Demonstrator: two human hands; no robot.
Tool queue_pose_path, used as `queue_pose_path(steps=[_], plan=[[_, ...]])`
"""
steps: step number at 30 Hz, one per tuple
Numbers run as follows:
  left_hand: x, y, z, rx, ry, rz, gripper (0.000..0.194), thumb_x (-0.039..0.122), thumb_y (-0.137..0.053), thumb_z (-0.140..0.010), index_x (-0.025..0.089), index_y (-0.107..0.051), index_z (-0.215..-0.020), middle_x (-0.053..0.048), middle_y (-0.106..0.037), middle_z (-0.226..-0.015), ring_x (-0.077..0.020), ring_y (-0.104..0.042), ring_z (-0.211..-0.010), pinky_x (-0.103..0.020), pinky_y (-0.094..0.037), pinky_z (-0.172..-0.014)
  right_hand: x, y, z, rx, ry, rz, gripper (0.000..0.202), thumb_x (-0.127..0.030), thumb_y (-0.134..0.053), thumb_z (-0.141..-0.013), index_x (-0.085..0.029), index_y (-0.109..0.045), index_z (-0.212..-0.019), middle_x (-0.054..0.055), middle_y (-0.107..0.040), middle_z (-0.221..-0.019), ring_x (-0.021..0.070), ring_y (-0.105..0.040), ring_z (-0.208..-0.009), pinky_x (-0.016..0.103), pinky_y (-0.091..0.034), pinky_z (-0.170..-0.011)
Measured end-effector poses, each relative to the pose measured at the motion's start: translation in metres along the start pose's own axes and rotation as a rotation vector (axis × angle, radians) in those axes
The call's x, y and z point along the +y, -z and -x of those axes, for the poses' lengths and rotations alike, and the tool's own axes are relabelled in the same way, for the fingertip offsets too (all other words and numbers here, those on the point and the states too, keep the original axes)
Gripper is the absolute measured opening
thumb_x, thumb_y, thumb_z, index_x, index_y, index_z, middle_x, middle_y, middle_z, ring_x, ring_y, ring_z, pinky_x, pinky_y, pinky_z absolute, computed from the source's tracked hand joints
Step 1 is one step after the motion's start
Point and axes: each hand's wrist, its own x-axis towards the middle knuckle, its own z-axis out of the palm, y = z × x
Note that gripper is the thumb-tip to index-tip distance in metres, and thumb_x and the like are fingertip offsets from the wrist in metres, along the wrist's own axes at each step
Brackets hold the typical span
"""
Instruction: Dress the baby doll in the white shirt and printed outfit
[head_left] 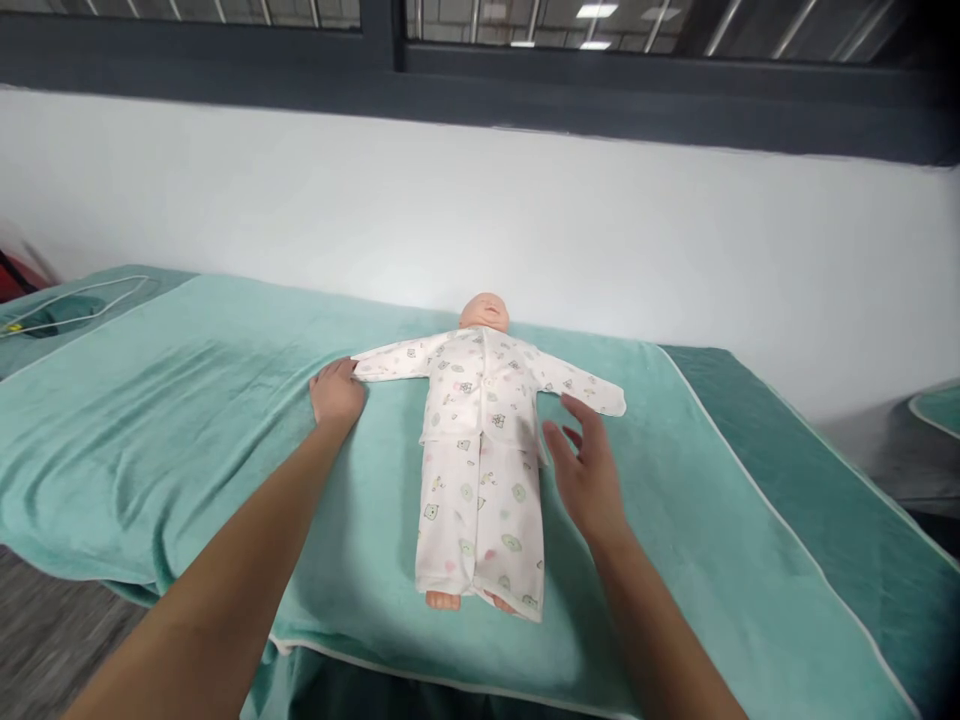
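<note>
A baby doll (486,312) lies on its back on a green blanket, its head toward the wall. It wears a white printed jacket (480,385) with both sleeves spread wide and white printed trousers (480,520); its toes show below the hems. My left hand (337,390) rests at the end of the sleeve on the left, fingers bent around the cuff, which they partly hide. My right hand (587,465) hovers beside the jacket's right side, just below the other sleeve, with thumb and fingers apart and nothing between them.
The green blanket (247,400) has folds at the left and hangs over the front edge. A darker green cover (817,470) lies at the right. A looped white cord (97,290) is at the far left. Behind stands a white wall (480,210) below a dark window frame (480,95).
</note>
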Motion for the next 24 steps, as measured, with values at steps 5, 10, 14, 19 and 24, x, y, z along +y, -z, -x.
queue_pose_path(steps=[5, 10, 14, 19, 24], plan=[[0.000, -0.001, 0.000, 0.004, 0.000, -0.017, 0.049, 0.010, -0.046, -0.082, 0.020, -0.068, -0.125, -0.010, -0.064, -0.137, -0.0311, -0.055, -0.128, -0.045, -0.038, -0.106, -0.023, -0.028, -0.030, -0.216, 0.402, 0.205, 0.044, -0.041, -0.055, -0.096, -0.026, -0.051, -0.138, 0.008, -0.040, -0.159, 0.0289, -0.024, -0.153, 0.057, -0.026, -0.123], [0.000, -0.003, -0.002, 0.009, 0.007, -0.033, 0.049, 0.010, -0.044, -0.082, 0.020, -0.068, -0.124, -0.009, -0.065, -0.137, -0.0304, -0.055, -0.128, -0.043, -0.039, -0.104, -0.044, -0.032, -0.024, -0.442, 0.751, 0.470, 0.012, -0.024, -0.061, -0.089, -0.022, -0.063, -0.101, 0.006, -0.042, -0.158, 0.0319, -0.026, -0.152, 0.060, -0.013, -0.126], [0.001, -0.004, -0.002, 0.023, 0.017, -0.033, 0.048, 0.011, -0.044, -0.083, 0.021, -0.069, -0.123, -0.008, -0.066, -0.136, -0.0300, -0.056, -0.127, -0.043, -0.039, -0.104, -0.033, -0.030, -0.028, -0.385, 0.772, 0.528, 0.015, -0.008, -0.051, -0.088, -0.021, -0.059, -0.088, 0.007, -0.050, -0.151, 0.0295, -0.030, -0.150, 0.058, -0.016, -0.126], [0.002, -0.004, -0.001, 0.026, 0.031, -0.033, 0.048, 0.011, -0.043, -0.084, 0.023, -0.068, -0.123, -0.006, -0.066, -0.135, -0.0289, -0.056, -0.127, -0.043, -0.038, -0.104, -0.021, -0.027, -0.034, -0.456, 0.766, 0.404, 0.017, -0.009, -0.050, -0.090, -0.022, -0.055, -0.081, 0.004, -0.053, -0.146, 0.0281, -0.033, -0.148, 0.057, -0.022, -0.124], [0.004, -0.003, -0.001, 0.021, 0.046, -0.059, 0.048, 0.013, -0.042, -0.085, 0.023, -0.067, -0.124, -0.006, -0.066, -0.136, -0.0284, -0.055, -0.128, -0.042, -0.038, -0.105, -0.017, -0.023, -0.033, -0.493, 0.725, 0.252, 0.013, -0.012, -0.052, -0.091, -0.023, -0.056, -0.085, 0.005, -0.053, -0.145, 0.0294, -0.032, -0.148, 0.059, -0.024, -0.122]])
